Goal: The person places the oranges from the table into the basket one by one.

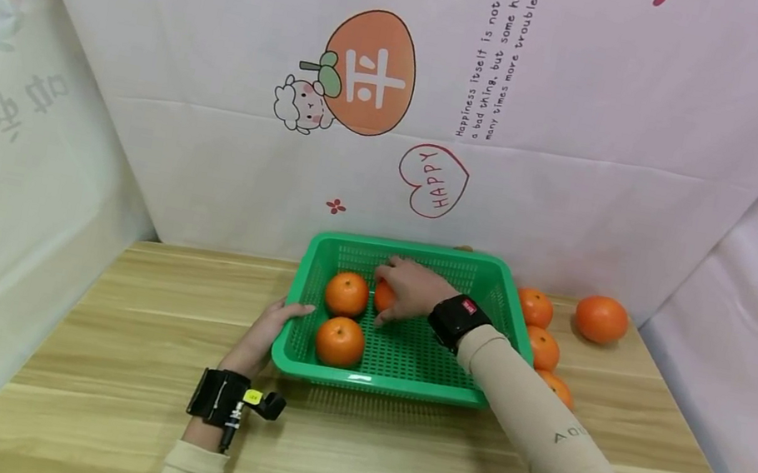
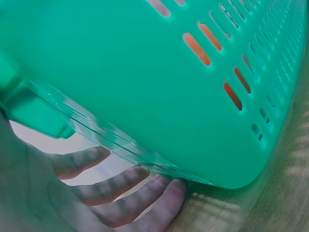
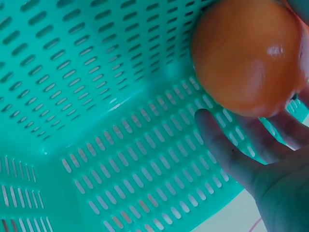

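Note:
A green plastic basket (image 1: 391,385) with slotted walls stands on the table against the back cloth. My left hand (image 1: 263,334) grips its left rim, thumb over the edge; the left wrist view shows the fingers (image 2: 120,186) against the outer wall. Inside the basket, my right hand (image 1: 416,287) holds an orange (image 1: 383,296), its fingers around the fruit. The right wrist view shows this orange (image 3: 248,58) close to the slotted floor and wall. Left of it sit two more oranges, one behind (image 1: 347,294) and one in front (image 1: 340,341).
Three oranges (image 1: 542,348) line the basket's right outer side, partly hidden by its rim and my right sleeve. Another orange (image 1: 601,320) lies farther right by the table's back edge. A printed white cloth (image 1: 543,215) hangs behind the wooden table (image 1: 161,350).

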A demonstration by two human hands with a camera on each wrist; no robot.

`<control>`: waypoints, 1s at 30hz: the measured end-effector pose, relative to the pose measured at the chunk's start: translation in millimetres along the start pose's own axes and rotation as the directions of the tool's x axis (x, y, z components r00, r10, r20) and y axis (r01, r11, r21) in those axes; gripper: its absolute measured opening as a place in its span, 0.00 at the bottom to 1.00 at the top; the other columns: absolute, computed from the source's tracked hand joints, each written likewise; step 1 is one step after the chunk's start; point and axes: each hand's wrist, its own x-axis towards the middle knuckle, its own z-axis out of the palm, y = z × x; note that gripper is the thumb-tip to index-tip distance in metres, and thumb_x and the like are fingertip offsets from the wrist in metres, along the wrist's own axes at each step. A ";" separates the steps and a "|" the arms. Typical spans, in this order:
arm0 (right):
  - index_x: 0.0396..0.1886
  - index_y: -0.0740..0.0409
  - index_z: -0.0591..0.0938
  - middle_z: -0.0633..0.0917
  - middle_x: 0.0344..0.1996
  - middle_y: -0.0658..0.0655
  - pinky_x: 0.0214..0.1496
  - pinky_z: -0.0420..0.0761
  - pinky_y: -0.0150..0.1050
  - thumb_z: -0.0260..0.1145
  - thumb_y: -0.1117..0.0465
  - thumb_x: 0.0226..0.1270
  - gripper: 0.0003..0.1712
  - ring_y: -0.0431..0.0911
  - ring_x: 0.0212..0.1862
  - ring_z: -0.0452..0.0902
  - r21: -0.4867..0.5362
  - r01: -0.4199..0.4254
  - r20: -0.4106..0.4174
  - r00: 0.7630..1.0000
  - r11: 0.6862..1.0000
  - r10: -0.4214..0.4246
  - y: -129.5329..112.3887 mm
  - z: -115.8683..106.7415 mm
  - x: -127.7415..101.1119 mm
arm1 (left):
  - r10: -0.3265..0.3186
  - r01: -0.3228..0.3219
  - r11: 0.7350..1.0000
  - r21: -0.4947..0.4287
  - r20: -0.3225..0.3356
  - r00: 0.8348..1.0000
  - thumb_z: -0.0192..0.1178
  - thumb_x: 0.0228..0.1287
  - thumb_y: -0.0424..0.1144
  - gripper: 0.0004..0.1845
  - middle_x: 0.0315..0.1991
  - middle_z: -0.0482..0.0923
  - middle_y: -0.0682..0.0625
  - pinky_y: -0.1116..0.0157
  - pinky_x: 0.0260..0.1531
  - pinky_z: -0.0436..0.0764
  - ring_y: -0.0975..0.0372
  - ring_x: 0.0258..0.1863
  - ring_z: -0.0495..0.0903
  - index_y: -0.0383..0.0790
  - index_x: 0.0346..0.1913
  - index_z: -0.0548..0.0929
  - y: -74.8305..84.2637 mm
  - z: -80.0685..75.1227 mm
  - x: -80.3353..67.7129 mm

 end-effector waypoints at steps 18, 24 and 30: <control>0.72 0.55 0.75 0.76 0.64 0.62 0.58 0.84 0.49 0.83 0.41 0.55 0.49 0.53 0.56 0.79 0.111 -0.027 0.010 1.000 0.993 0.026 1.4 -15.5 -15.7 | -0.002 0.002 1.000 -0.009 0.011 1.000 0.51 0.78 0.51 0.39 0.83 0.60 0.43 0.46 0.79 0.66 0.48 0.80 0.63 0.48 0.86 0.51 0.1 0.4 -0.7; 0.75 0.56 0.72 0.74 0.69 0.63 0.61 0.84 0.50 0.82 0.38 0.55 0.53 0.53 0.58 0.79 0.115 -0.046 0.042 0.998 0.992 0.042 -3.4 -26.4 -21.3 | 0.000 0.000 1.000 -0.005 0.006 1.000 0.51 0.78 0.52 0.39 0.82 0.61 0.42 0.48 0.77 0.70 0.48 0.79 0.66 0.49 0.85 0.52 -0.6 0.3 -0.3; 0.78 0.57 0.69 0.72 0.73 0.64 0.65 0.83 0.53 0.81 0.38 0.56 0.56 0.56 0.64 0.77 0.099 -0.050 0.063 0.997 0.994 0.044 -8.8 -37.5 -27.6 | -0.001 0.001 1.000 -0.003 0.003 1.000 0.51 0.78 0.51 0.39 0.82 0.61 0.43 0.47 0.78 0.68 0.48 0.80 0.65 0.48 0.85 0.52 -0.7 -0.5 0.7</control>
